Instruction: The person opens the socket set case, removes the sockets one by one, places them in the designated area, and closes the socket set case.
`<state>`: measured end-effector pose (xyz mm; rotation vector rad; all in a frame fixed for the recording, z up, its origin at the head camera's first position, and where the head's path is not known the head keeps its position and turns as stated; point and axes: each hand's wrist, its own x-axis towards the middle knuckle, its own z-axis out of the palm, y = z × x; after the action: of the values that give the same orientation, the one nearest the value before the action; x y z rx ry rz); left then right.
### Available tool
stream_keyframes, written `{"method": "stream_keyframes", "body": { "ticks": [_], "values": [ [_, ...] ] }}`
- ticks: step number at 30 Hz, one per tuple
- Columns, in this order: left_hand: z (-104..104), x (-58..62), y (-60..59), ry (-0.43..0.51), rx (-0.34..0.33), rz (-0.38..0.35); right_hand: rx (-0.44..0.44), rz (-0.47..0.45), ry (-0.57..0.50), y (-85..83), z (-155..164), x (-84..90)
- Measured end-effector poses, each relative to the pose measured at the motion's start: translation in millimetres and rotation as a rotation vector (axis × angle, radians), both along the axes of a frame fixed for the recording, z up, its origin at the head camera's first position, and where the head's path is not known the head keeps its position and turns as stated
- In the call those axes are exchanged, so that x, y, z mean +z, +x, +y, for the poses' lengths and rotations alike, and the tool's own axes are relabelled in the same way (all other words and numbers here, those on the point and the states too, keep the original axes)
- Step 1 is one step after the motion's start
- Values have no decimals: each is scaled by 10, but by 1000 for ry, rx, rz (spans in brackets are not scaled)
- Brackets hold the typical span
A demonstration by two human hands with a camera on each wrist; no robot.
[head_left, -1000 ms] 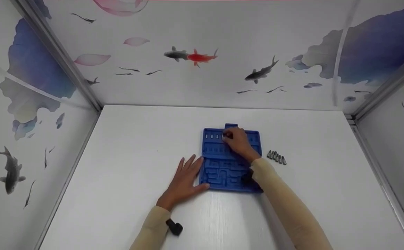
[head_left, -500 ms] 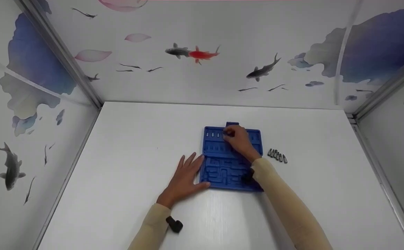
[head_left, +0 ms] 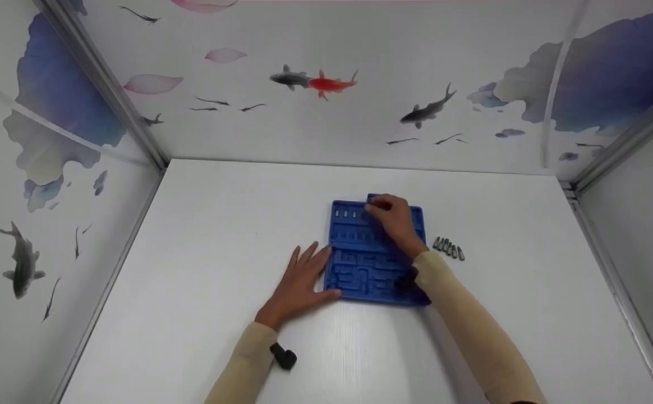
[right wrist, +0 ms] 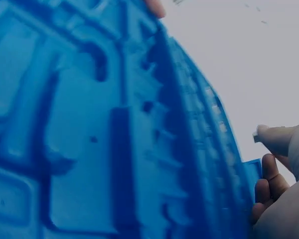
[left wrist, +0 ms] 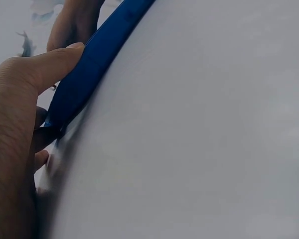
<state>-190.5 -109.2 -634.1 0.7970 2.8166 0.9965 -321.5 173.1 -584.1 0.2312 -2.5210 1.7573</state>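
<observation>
Left hand (head_left: 298, 283): fingers straight and spread, not gripping anything. Index fingertip at the left edge of the blue case (head_left: 354, 248), thumb on its near edge by the left corner; left wrist view confirms thumb contact with the case side.

Right hand (head_left: 396, 221): over the far half of the case, near the tab (head_left: 372, 196). Fingers curled in, thumb and forefinger close together. Right wrist view has a small metal piece (right wrist: 257, 136) at the tips, pinched there; most of it hidden.

Case lies unfolded on the table (head_left: 237, 235), roughly right of centre. Near half is molded recesses. Far half has slot rows; three metal pieces (head_left: 345, 214) sit upright-looking at the left of the top row. Slots further right are partly behind the right hand.

Loose metal bits (head_left: 447, 247) lie side by side in a slanted row on the table, just right of the case, apart from it.

Both forearms in beige sleeves (head_left: 245, 359), a black device (head_left: 286, 357) at each wrist. White wall (head_left: 326, 137) behind, printed with fish (head_left: 331, 85).
</observation>
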Motion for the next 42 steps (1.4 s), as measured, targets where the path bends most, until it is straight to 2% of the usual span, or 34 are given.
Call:
{"method": "stream_keyframes", "body": {
  "ticks": [2, 5, 10, 15, 17, 23, 32, 42],
  "values": [
    [4, -11, -9, -2, -4, 0, -17, -6, -52, 40, 70, 69],
    [-1, -15, -16, -2, -3, 0, -33, -7, -76, 102, 190, 145],
    [-18, -5, -20, -7, 3, -1, -62, -4, -66, 267, 390, 254],
    [-22, 1, -19, -27, 7, -9, -93, -29, -40, 423, 629, 242],
    [-20, 1, -21, -22, 5, -12, -108, -47, -22, 458, 752, 167],
    [-12, -4, -27, 3, -4, -1, -143, -109, 21, 677, 1044, 146],
    [0, -4, -17, 25, -15, 10, -220, -110, 72, 987, 1443, 129],
    [21, 3, 2, 13, -1, 7, -312, -121, 146, 1263, 1808, 13]
  ]
}}
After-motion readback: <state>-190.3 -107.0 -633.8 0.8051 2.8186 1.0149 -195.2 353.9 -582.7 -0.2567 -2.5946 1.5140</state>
